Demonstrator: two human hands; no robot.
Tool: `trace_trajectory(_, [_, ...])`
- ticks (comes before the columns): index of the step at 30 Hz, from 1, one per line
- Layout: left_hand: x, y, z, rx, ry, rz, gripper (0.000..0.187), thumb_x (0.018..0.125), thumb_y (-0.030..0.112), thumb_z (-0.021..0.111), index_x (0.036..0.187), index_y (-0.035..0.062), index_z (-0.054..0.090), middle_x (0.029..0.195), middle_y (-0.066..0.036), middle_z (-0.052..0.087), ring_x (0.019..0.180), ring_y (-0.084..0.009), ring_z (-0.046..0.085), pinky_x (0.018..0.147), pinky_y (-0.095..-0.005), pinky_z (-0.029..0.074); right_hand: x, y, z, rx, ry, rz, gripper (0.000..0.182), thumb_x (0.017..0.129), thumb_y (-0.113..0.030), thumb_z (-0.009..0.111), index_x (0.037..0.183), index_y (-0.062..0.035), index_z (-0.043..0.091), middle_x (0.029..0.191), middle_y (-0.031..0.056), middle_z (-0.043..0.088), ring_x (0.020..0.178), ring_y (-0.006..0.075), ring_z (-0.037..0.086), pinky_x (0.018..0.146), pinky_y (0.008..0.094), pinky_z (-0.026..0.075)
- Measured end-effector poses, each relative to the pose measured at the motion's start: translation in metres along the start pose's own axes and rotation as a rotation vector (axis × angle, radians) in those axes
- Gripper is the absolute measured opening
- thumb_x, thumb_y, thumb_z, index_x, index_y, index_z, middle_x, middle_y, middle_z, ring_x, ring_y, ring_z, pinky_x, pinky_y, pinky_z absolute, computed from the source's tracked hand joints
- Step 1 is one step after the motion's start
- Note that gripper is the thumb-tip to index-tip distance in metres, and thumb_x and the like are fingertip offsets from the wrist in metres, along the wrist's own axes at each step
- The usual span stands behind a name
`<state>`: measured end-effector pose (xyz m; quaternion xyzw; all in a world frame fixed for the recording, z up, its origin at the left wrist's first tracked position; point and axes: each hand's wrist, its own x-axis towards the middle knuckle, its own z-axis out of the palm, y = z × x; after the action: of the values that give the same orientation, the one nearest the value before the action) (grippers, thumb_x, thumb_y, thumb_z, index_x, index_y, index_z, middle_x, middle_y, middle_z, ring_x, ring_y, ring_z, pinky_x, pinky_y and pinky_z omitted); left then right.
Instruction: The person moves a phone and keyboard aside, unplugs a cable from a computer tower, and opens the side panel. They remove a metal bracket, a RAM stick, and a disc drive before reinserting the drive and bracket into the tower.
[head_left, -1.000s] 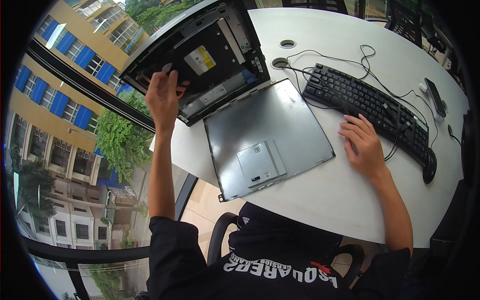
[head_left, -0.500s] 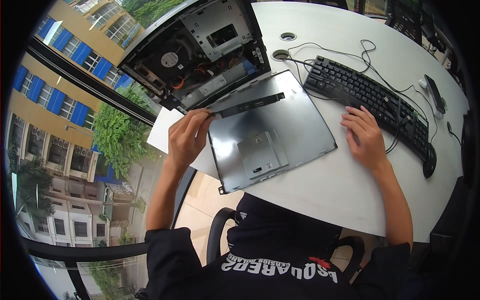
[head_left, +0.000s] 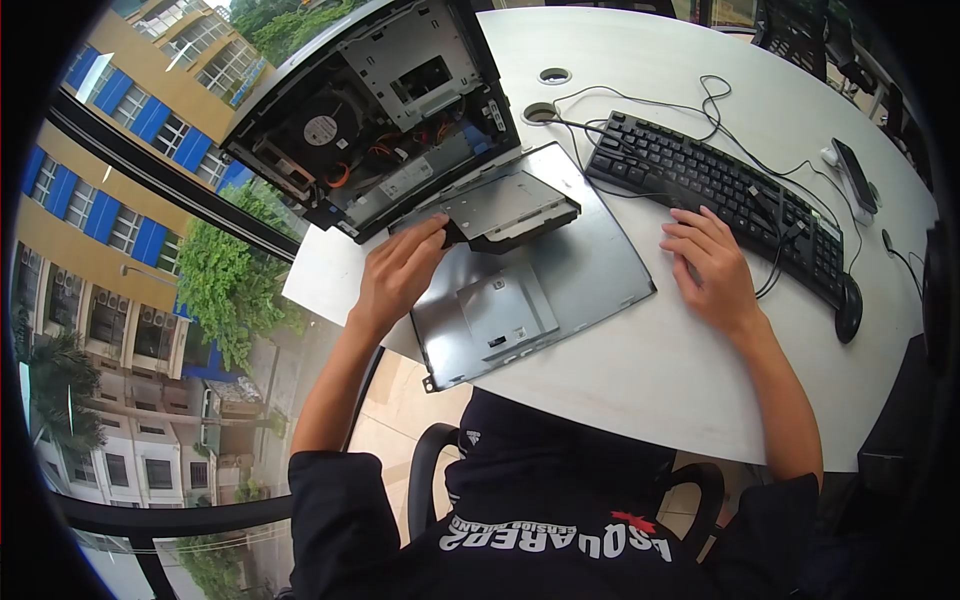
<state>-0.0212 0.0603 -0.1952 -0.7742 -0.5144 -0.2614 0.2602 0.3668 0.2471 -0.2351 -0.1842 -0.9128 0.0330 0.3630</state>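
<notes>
My left hand [head_left: 400, 270] pinches the left end of a slim optical drive [head_left: 515, 205], its flat metal face tilted up and its black edge toward me. The drive is above a metal side panel [head_left: 595, 265] lying on the table. Just behind stands an opened desktop computer case [head_left: 405, 85], its fan [head_left: 322, 130] and coloured wires exposed. My right hand [head_left: 712, 270] rests on the tabletop with its fingers loosely bent and apart, holding nothing. Nearest to it is a black keyboard [head_left: 690, 165].
A black mouse [head_left: 848, 308] sits at the keyboard's right end, and cables trail over the white table [head_left: 620, 360]. Farther right is a dark phone-like object [head_left: 853, 175] on a white stand. Two cable holes, one a grommet [head_left: 554, 76], lie beside the case. Windows line the left side.
The optical drive has turned from nearly edge-on to showing its broad metal face. My left hand has moved slightly to the right with it. My right hand stays on the table.
</notes>
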Motion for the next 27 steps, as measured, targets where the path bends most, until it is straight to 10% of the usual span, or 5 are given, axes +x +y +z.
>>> trace_trajectory(15, [0.023,-0.002,-0.005,-0.189,-0.348,-0.382,0.029,0.088,0.008,0.075,0.117,0.0047,0.072,0.123,-0.013,0.073,0.115,-0.0335,0.068,0.1,-0.0431,0.054,0.002,-0.001,-0.001,0.009,-0.018,0.011,0.019,0.079,0.003,0.069,0.097,-0.0022,0.072,0.117,0.0105,0.071,0.127,0.0287,0.06,0.117,0.0516,0.04])
trace_trajectory(20, [0.057,-0.02,-0.027,-0.205,-0.078,-0.634,0.026,0.094,0.011,0.075,0.118,0.0021,0.07,0.1,-0.01,0.076,0.077,-0.0122,0.072,0.066,-0.0265,0.056,0.003,-0.001,0.0,0.006,-0.009,0.002,0.02,0.078,0.003,0.07,0.096,-0.0024,0.072,0.117,0.0105,0.071,0.127,0.0291,0.06,0.117,0.052,0.04])
trace_trajectory(27, [0.102,-0.034,-0.015,-0.49,0.32,-0.747,0.031,0.098,0.019,0.073,0.12,-0.0016,0.066,0.109,-0.01,0.072,0.093,-0.0134,0.07,0.071,-0.0262,0.056,0.001,-0.001,0.0,0.015,-0.008,-0.002,0.021,0.077,0.004,0.07,0.097,-0.0028,0.071,0.116,0.0103,0.071,0.127,0.0291,0.06,0.118,0.052,0.039])
